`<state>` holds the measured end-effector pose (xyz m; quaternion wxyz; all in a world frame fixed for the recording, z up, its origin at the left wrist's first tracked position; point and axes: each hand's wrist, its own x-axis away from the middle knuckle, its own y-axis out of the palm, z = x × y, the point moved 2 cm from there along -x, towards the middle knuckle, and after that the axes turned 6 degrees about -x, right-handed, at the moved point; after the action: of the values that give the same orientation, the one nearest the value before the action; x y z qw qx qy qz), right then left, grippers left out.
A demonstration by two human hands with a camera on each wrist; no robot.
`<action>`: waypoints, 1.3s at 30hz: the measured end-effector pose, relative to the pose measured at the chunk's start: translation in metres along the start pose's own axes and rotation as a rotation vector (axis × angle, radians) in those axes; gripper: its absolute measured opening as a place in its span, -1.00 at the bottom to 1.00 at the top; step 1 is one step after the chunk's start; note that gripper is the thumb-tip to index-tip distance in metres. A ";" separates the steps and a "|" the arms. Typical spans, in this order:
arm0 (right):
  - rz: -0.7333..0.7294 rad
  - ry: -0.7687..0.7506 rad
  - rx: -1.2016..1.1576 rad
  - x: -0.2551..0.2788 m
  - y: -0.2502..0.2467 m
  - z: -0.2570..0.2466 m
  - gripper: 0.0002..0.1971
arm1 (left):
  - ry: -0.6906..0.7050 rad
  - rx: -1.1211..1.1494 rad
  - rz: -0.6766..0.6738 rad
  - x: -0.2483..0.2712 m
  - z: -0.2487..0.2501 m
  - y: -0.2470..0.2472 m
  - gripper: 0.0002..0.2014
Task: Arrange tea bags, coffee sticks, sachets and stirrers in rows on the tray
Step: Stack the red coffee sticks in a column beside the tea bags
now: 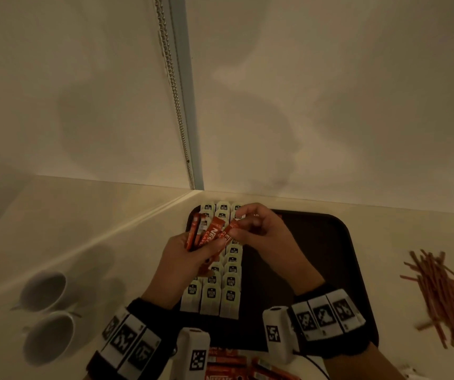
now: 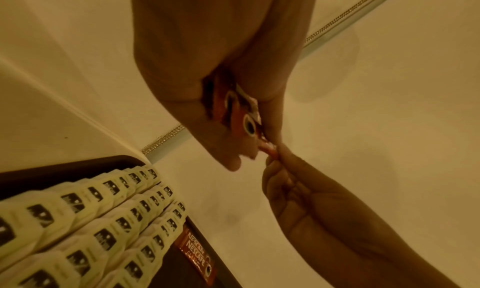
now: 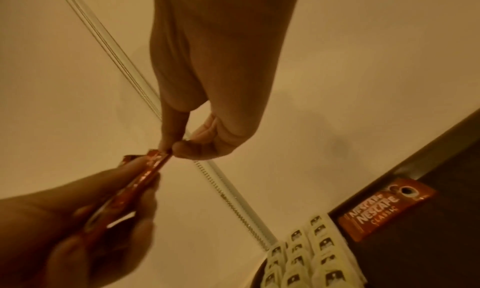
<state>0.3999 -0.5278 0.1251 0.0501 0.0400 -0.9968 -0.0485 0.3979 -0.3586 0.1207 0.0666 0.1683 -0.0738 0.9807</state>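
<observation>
A: From the head view, how much room is there?
B: The tray [image 1: 330, 242] sits on the counter [image 1: 83, 229] against the far wall; its right half is bare. Tea bags [image 1: 221, 294] fill three rows on its left. Stirrers [image 1: 439, 292] lie loose on the counter at right, two cups [image 1: 46, 311] at left.

A: And the left wrist view?
B: The left hand [image 2: 207, 86] has its grip curled round a bundle of red coffee sticks [image 2: 233, 115], above the tea bags.

A: The right wrist view?
B: The right hand [image 3: 207, 111] pinches one stick's tip between thumb and forefinger. A placed stick [image 3: 384, 212] lies flat just beside the tea bags at the tray's far edge.
</observation>
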 end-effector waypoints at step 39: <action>0.064 -0.355 0.404 0.019 0.008 -0.037 -0.80 | 0.075 0.396 -0.049 0.001 -0.003 0.013 -0.83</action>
<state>0.3839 -0.5251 0.1641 -0.1331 0.0086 -0.9801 0.1468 0.3938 -0.3707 0.1169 0.0590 0.1432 0.1274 0.9797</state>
